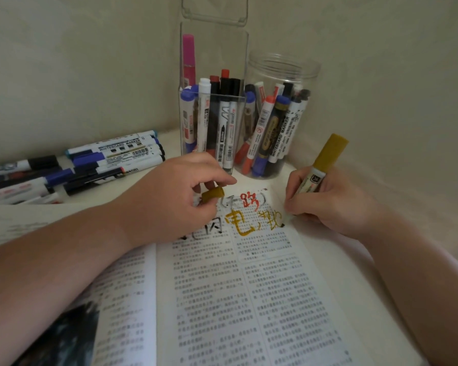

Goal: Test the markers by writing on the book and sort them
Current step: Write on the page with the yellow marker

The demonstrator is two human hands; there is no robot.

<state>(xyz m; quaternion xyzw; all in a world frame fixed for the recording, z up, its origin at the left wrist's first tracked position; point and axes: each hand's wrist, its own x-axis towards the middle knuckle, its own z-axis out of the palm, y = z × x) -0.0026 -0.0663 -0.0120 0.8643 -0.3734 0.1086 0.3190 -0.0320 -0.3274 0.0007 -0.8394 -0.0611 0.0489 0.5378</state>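
Gold marker (318, 172), tip on the book (262, 299), sits in the right hand (333, 202)'s closed grip; left hand (175, 191) pinches its cap (213, 194); pressing hard could bleed ink through.

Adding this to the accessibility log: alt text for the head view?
A person's right hand writes with a gold marker on an open book, its tip by gold and red characters near the page top, while the left hand holds the gold cap. Behind stand a clear box and a round jar of markers; more markers lie loose at left.
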